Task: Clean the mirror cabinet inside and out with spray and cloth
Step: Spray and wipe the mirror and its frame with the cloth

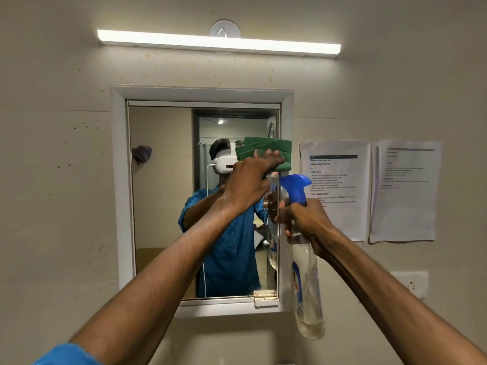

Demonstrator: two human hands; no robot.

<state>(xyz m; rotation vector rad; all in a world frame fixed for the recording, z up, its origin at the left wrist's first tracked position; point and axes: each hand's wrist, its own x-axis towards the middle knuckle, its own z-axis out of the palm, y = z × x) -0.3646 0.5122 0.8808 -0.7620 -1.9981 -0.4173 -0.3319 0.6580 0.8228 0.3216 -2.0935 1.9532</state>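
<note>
Two bare forearms reach up from the bottom of the view, a blue sleeve (67, 354) showing at the lower left corner. The right hand (307, 219) wraps its grip around the neck of a clear plastic spray bottle with a blue trigger head (307, 262), fingers curled closed on it just below the trigger; the bottle hangs upright, its body running down past the lower right corner of the cabinet, with pale liquid in its base. The left hand (250, 181) is raised a little higher and presses a folded green cloth (263, 151) against the upper right part of the mirror, fingers and thumb clamped onto the cloth's lower edge. The cloth overlaps the right edge of the glass and the frame beside it. The white-framed rectangular mirror cabinet (118, 196) is set into a beige wall, its door closed, a small white catch (265, 296) at its lower right corner. The glass reflects a person in a blue shirt wearing a white headset, and an open doorway behind. To the right of the cabinet, two printed white paper sheets (369, 191) hang side by side on the wall, with a white switch plate (411, 284) below them. Above the cabinet, a long lit white tube light (218, 43) runs across the wall.
</note>
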